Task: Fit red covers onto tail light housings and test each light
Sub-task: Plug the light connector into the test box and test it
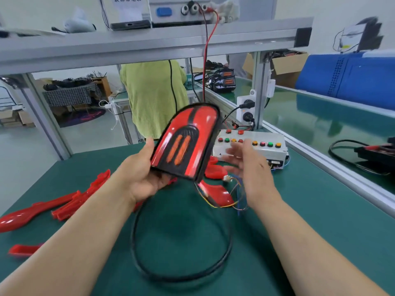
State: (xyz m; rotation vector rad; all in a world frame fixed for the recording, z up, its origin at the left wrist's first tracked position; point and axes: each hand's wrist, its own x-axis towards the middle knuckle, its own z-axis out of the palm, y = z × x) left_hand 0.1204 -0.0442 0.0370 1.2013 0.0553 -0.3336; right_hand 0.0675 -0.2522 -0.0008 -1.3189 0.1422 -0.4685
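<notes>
The left hand (141, 178) grasps the lower end of a tail light (186, 142), the thumb lying along its left edge and the fingers under it, and holds it in the air above the middle of the green tabletop (310, 231). The tail light is tilted, with its rounded end pointing away. Its face is red with a black frame and two orange strips in the centre. The right hand (250, 167) is just beside the light on its right side. It is released, with the fingers spread and holding nothing, and it looks blurred. Thin coloured wires (237, 199) with a white connector (226, 178) hang below the light, between the two hands. The white test box (277, 154) with its row of red, green and yellow buttons stands near the far right corner of the tabletop. The light hides its left end and the right hand covers a part of its front. Two further red covers (220, 194) lie on the tabletop behind the light, partly hidden by it. Other red covers (64, 204) lie near the left edge of the tabletop. A black cable (181, 278) makes a big loop on the tabletop between the forearms. Behind the test box a socket block (245, 110) with plugs sits on the aluminium post. Beyond the far edge stands a person in a yellow-green shirt (151, 97), partly cut by the shelf beam (149, 43), and a red lead (206, 50) comes down from the shelf.
</notes>
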